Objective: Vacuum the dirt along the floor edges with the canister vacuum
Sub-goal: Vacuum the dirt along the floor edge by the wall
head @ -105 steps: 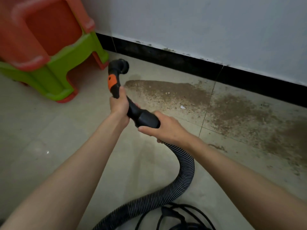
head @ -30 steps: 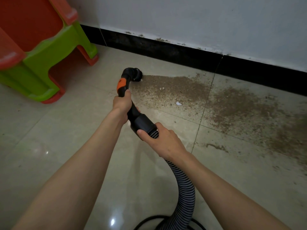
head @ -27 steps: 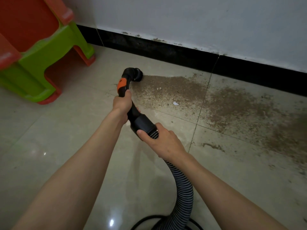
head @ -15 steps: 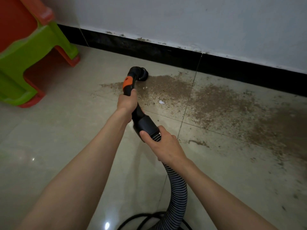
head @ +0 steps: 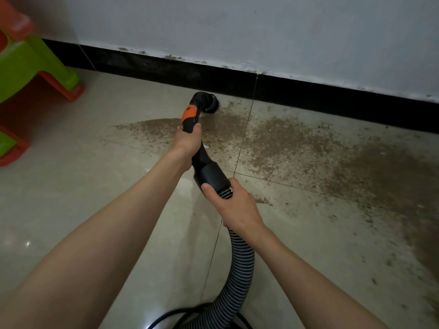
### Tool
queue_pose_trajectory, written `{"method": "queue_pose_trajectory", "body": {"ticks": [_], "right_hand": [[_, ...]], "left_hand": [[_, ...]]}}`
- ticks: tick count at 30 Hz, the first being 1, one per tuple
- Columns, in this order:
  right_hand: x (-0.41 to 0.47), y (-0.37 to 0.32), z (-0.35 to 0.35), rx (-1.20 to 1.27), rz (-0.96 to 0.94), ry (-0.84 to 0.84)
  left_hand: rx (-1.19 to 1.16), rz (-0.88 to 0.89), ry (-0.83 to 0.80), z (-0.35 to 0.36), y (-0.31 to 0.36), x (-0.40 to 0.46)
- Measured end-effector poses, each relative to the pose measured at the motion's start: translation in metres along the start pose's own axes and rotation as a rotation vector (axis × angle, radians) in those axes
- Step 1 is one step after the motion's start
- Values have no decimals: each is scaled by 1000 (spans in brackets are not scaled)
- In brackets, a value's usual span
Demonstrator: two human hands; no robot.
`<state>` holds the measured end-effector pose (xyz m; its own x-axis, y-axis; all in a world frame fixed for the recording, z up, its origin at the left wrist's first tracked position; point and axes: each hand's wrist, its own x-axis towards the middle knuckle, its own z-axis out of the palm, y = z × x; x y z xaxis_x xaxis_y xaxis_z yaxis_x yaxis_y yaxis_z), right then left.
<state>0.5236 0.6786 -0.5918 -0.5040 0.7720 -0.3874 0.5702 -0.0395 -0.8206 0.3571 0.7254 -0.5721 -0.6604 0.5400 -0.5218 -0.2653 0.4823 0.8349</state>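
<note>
A black vacuum handle (head: 207, 169) with an orange band ends in a round nozzle (head: 207, 103) that sits on the floor close to the black baseboard (head: 308, 97). My left hand (head: 187, 143) grips the handle just below the orange band. My right hand (head: 234, 204) grips the cuff where the ribbed grey hose (head: 240, 264) joins. Brown dirt (head: 297, 148) spreads over the tiles from the nozzle to the right, along the wall. The canister itself is out of view.
A green and orange plastic stool (head: 28, 67) stands at the far left near the wall. A black power cord (head: 166, 317) loops on the floor at the bottom beside the hose. The white wall (head: 261, 32) runs across the top.
The nozzle has moved forward and to the right across the dirt patch, ending nearer the baseboard. Both hands kept their grip. The stool has slid left in view.
</note>
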Motion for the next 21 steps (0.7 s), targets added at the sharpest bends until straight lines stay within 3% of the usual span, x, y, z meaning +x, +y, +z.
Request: {"method": "queue_pose_trajectory", "body": {"ticks": [21], "right_hand": [[8, 21, -12, 157, 97, 147]], "left_hand": [[105, -5, -122, 53, 2, -1]]}}
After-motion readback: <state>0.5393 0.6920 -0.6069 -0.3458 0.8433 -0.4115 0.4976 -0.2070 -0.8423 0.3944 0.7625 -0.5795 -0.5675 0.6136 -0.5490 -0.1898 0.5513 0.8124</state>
